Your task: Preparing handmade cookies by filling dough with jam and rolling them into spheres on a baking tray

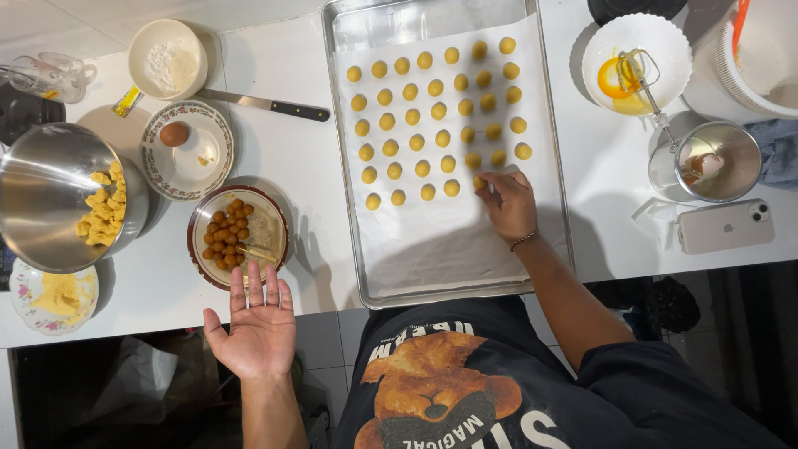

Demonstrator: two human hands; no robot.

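Two hands in view, both the person's own. Far to the outer side of the left hand (253, 326) sits a steel bowl (41, 195) with yellow dough chunks (100, 214), tilted toward the person, likely so the dough is easy to pinch from; just below it a floral saucer (25, 309) with a crumbly yellow pile. Beyond the bowl, a floral plate (216, 170) with a brown egg (174, 133), a white cup of flour (166, 60) and a knife (266, 105) lie well past reach, parked out of the way. The left hand is open, palm up, fingers spread and holding nothing; it hovers at the table edge with fingertips just short of a brown-rimmed dish (199, 249) of small brown filling balls (229, 233), probably kept close as the next thing to pick from. Right of that, a baking tray (349, 208) lined with white paper (449, 241) holds neat rows of yellow dough balls (416, 116), spaced apart, probably so they don't stick. The right hand (509, 204) is palm down over the paper, fingertips pinched on one dough ball (480, 182) at the end of the lowest row, touching the paper; grip is closed on it as far as I can tell. Past the right hand: a white dish (673, 33) with egg yolk (613, 79) and a whisk (644, 79), a steel cup (665, 166), and a phone (725, 226), all off the tray.
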